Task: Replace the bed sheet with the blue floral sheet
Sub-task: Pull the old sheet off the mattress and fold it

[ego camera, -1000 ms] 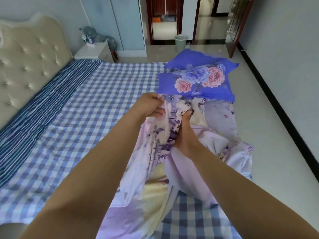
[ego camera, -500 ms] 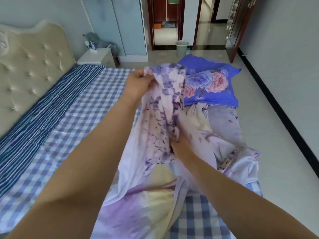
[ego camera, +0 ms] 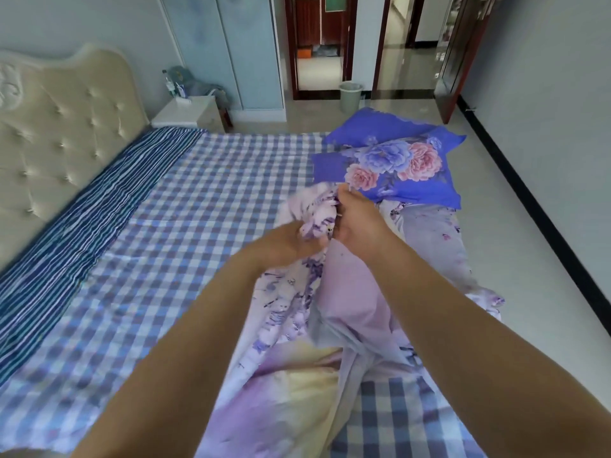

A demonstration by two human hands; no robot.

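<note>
A pale lilac floral sheet [ego camera: 334,312] lies bunched along the right side of the bed, over a blue-and-white checked sheet [ego camera: 198,226]. My left hand [ego camera: 284,241] and my right hand [ego camera: 358,218] both grip a gathered edge of the lilac sheet, close together above the bed. Beyond my hands, at the bed's right edge, lie two bright blue floral pillows [ego camera: 393,163] with pink and lilac flowers. A dark blue striped cloth [ego camera: 76,233] runs along the headboard side.
The cream tufted headboard [ego camera: 62,127] is on the left, with a white nightstand [ego camera: 186,110] past it. A bin [ego camera: 350,95] stands by the open doorway. Tiled floor [ego camera: 515,246] runs along the right of the bed to the grey wall.
My left hand, raised high with the lilac sheet half a second ago, has come down. My right hand has moved up along the cloth, and both hands now meet on the gathered edge.
</note>
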